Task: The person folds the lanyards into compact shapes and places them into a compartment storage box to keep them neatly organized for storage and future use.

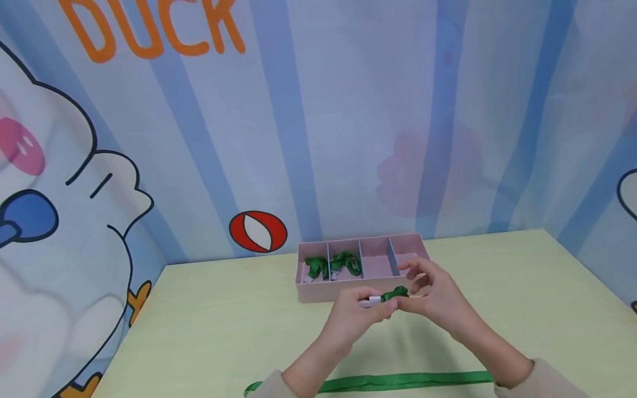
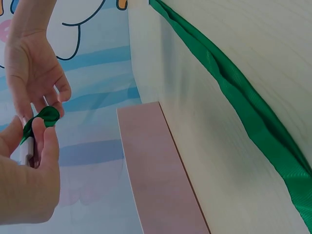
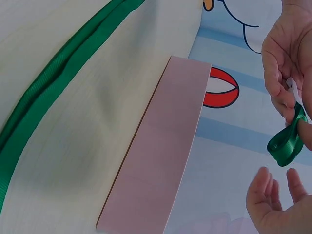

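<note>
A folded green lanyard [image 1: 395, 293] with a white end piece [image 1: 370, 302] is pinched in my left hand [image 1: 350, 316], above the table before the box. In the left wrist view the left thumb and fingers close on this lanyard [image 2: 48, 116]. My right hand [image 1: 443, 301] is at the lanyard's right side, its fingers spread and loosely bent. In the right wrist view the right fingertips [image 3: 263, 178] sit just below the lanyard's loop [image 3: 286, 146], apart from it. Another green lanyard [image 1: 398, 381] lies stretched along the table's near part.
Behind the hands stands a pink box [image 1: 318, 293] with several compartments. Its two left compartments each hold a bundled green lanyard [image 1: 316, 267] with a white end. The pale table [image 1: 214, 320] meets a printed backdrop [image 1: 338, 138] at the back and sides.
</note>
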Demonstrator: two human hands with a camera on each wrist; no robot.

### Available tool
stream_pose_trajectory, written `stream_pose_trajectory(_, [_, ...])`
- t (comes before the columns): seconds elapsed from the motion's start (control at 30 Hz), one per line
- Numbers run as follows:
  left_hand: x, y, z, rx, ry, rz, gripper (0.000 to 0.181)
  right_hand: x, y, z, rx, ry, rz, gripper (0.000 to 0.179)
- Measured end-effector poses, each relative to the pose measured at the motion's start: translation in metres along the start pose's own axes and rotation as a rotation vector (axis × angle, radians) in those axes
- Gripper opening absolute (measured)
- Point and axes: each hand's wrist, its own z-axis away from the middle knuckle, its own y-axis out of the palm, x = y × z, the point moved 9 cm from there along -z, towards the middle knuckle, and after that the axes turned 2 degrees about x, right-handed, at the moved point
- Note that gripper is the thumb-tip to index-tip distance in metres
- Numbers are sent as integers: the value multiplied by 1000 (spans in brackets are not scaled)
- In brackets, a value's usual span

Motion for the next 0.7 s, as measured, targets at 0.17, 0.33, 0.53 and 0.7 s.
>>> stream_pose_trajectory(0.17, [6, 1, 0, 15, -32, 86, 23, -10, 9, 1, 144, 76, -126, 58])
stream_pose_trajectory(0.33, [9, 4, 1, 56, -57, 135, 22, -20, 17, 3, 337, 145, -362, 49])
stream_pose_trajectory(0.53, [5, 2, 1, 74, -40, 126, 21, -22, 12, 5, 410, 137, -479, 30])
stream_pose_trajectory(0.7, [5, 0, 2, 71, -42, 121, 21, -22, 10, 5, 394, 130, -502, 14])
